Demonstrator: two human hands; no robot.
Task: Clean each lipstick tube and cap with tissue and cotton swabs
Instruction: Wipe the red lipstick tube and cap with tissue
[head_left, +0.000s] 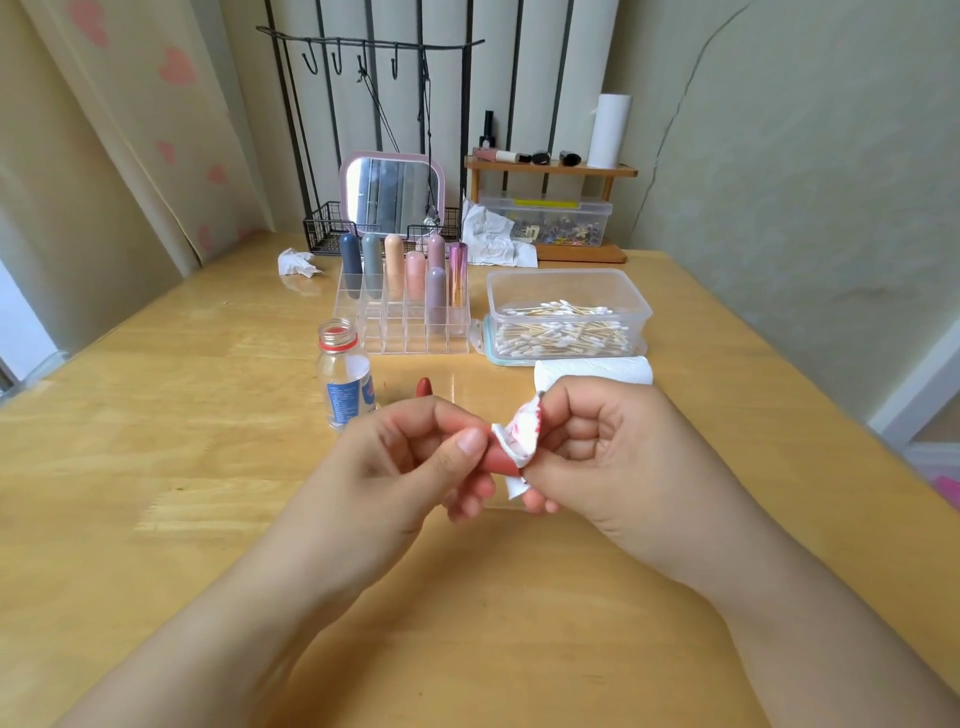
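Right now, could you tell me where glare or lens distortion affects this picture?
Head view: window glare streaks the table on its left side; wide-angle distortion bows the table's edges; the stained tissue and both hands, left hand and right hand, stay reasonably sharp.

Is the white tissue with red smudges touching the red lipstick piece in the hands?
Touching. The head view shows the stained white tissue wrapped over the end of the red lipstick piece, no gap between them.

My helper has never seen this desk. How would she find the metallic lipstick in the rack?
Find the clear organizer between the bottle and cotton swab box. The shiny purple-and-gold lipstick stands at its right end; its neighbours are matte pastel with rounded tops.
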